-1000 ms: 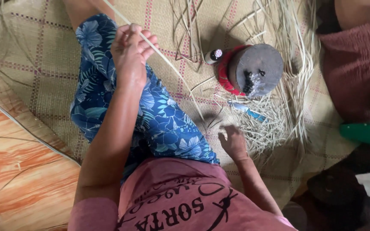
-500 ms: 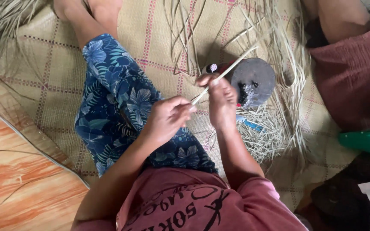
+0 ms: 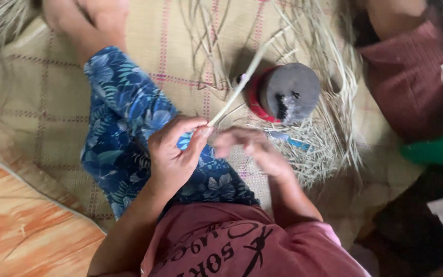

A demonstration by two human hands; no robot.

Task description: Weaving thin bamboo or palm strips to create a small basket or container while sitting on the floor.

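Note:
My left hand point(image 3: 173, 154) pinches the near end of a long pale straw strip point(image 3: 244, 79) between thumb and fingers, over my knee in blue flowered trousers point(image 3: 124, 133). The strip slants up and to the right across the mat. My right hand point(image 3: 249, 146) hovers just right of the left, blurred, fingers loosely curled; whether it touches the strip is unclear. A round dark drum with a red band point(image 3: 283, 92) lies on its side just beyond both hands.
I sit on a woven checked mat point(image 3: 42, 102) over a wooden floor point(image 3: 21, 231). Loose straw strips point(image 3: 329, 133) are heaped around the drum. Another person in maroon cloth point(image 3: 411, 77) sits at the right, beside a green object point(image 3: 437, 151).
My left hand came down from the raised strip to my knee and now pinches its end. My right hand rose from the mat, gripped the strip, then slid back toward me.

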